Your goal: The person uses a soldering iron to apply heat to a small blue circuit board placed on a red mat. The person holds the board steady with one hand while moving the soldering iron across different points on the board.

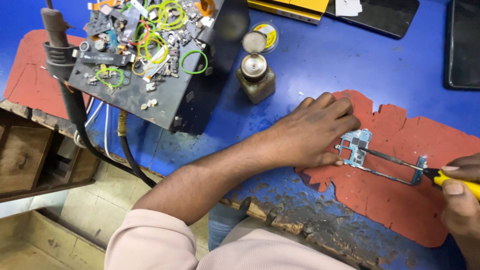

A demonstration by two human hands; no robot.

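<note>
Left hand (315,132) lies flat, fingers loosely spread, pinning the blue circuit board (356,147) onto the red mat (400,195). Right hand (462,192) is closed around the yellow-handled screwdriver (400,161), whose tip rests on the board's upper part just beside the left fingertips. Work looks mid-way: the board lies bare, out of any casing, with the tool engaged on it. Beyond the left hand stands a small brown bottle (256,75); farther off, a black box (150,95) strewn with parts and green bands.
</note>
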